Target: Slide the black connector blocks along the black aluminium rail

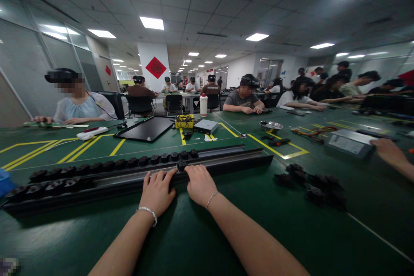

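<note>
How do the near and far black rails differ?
The far rail carries a long row of black pieces; the near rail has a shorter group at its left end, plus one piece between the left hand and right hand. The near rail extends farther right than the far rail. Both are long and dark, with bare stretches.

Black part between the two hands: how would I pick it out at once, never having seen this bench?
On the green table, find the nearer long black rail. Where the left hand and right hand almost meet, the black part sits between them. Unlike the row of pieces at that rail's left end, or the loose pile at right, it stands alone.
</note>
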The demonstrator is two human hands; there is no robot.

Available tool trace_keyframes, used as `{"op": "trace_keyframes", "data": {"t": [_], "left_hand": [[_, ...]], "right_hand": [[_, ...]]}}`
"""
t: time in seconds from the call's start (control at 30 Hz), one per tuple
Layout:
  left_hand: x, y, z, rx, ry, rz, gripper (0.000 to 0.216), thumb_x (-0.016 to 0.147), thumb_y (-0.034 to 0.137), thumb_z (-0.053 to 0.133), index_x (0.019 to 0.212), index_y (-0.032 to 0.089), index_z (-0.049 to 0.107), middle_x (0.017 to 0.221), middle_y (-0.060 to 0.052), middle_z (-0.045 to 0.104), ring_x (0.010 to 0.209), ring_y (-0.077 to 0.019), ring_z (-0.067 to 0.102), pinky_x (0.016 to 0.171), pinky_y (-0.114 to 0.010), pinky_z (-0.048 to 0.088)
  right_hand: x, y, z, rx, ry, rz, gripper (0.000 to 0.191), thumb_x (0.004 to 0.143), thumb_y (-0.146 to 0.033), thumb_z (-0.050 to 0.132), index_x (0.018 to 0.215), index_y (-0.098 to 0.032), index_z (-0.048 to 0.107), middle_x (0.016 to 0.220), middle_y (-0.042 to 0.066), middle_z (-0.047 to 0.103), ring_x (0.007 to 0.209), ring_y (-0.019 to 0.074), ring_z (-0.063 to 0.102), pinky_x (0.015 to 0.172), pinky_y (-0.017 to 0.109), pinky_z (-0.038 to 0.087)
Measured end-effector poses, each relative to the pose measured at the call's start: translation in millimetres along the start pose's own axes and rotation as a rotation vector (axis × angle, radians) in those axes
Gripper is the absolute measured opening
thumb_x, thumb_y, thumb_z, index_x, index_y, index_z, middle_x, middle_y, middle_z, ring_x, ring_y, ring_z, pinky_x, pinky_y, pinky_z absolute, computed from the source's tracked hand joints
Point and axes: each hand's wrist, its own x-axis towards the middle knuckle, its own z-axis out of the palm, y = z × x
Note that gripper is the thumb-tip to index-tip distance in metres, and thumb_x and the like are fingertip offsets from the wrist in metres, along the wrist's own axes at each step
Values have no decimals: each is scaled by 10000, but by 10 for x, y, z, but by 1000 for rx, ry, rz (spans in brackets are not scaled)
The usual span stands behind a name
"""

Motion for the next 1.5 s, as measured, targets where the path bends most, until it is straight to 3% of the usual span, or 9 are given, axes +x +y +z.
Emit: {"op": "trace_keyframes", "data": {"t": [1.5], "left_hand": [[-13,27,-34,30,-17,0,577,715,301,484,1289,325,422,1102,-40,553,1105,-235,441,1062,-446,97]], "right_hand": [[6,-1,-24,-3,3,8,363,757,-129,448,1114,-132,517,1040,100,578,1038,191,460,932,331,326]]}}
